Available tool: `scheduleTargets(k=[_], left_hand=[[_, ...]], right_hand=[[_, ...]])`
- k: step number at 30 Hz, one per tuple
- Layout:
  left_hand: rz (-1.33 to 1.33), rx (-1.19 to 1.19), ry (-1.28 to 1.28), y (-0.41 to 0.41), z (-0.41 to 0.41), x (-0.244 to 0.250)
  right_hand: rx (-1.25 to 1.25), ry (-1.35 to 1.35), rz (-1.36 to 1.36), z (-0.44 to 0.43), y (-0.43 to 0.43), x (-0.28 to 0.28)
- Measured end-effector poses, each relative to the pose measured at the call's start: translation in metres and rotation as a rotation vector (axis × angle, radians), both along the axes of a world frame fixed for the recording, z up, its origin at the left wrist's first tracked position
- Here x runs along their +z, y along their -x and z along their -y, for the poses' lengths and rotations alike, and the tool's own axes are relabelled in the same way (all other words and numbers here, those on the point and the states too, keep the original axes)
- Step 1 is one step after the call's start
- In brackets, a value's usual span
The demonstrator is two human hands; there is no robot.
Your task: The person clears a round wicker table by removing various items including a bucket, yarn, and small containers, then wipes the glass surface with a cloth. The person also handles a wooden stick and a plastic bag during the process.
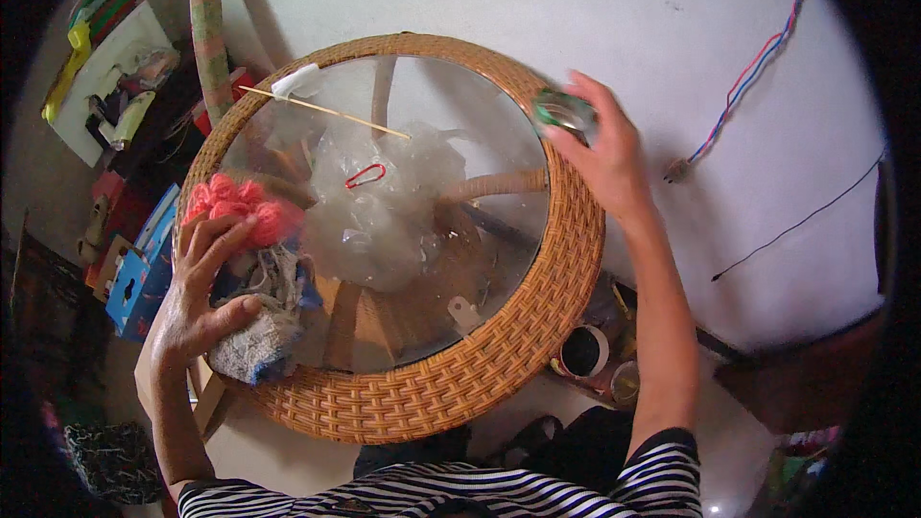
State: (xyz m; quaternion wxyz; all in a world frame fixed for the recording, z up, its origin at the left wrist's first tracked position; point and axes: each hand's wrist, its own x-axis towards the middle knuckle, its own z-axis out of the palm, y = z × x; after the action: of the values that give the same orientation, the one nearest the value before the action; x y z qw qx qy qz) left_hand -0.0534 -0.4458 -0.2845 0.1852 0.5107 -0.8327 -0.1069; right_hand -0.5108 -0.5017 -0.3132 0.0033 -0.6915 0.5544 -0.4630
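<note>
My left hand (200, 277) is spread at the left side of a round wicker table with a glass top (432, 403). Its fingertips rest on a bundle of coral-red yarn (241, 205), and its thumb touches a grey knitted cloth item (266, 338) with blue edging. Over the table's right rim, my right hand (608, 147) grips a small green-and-clear object (565, 111), blurred and partly hidden by the fingers. A red carabiner-shaped clip (367, 175) lies near the middle of the glass. Behind it, a thin wooden stick (324, 111) slants towards a crumpled white piece (296, 80).
Clear plastic bags (381, 230) show around the table's centre, seemingly under the glass. A blue box (144, 266) stands to the left, below cluttered shelving. Twisted red and blue wires (748, 83) and a black cable (799, 223) are at right. An open cup-like container (583, 351) sits beyond the rim.
</note>
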Motion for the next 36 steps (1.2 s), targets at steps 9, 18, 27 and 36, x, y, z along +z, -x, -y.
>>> scheduleTargets(k=[9,18,27,36], left_hand=[[-0.2,-0.057,0.13,-0.019,-0.003,-0.01],[-0.292,0.005,0.258,-0.028,-0.008,-0.022],[-0.349,0.018,0.356,-0.032,-0.009,-0.03],[-0.355,0.039,0.426,-0.032,-0.015,-0.026]], right_hand=[[-0.573,0.033,-0.364,-0.081,0.072,0.003],[0.512,-0.142,-0.378,0.093,-0.171,0.051],[0.356,-0.212,-0.79,0.217,-0.28,0.01],[0.258,-0.195,-0.158,0.147,-0.161,0.05]])
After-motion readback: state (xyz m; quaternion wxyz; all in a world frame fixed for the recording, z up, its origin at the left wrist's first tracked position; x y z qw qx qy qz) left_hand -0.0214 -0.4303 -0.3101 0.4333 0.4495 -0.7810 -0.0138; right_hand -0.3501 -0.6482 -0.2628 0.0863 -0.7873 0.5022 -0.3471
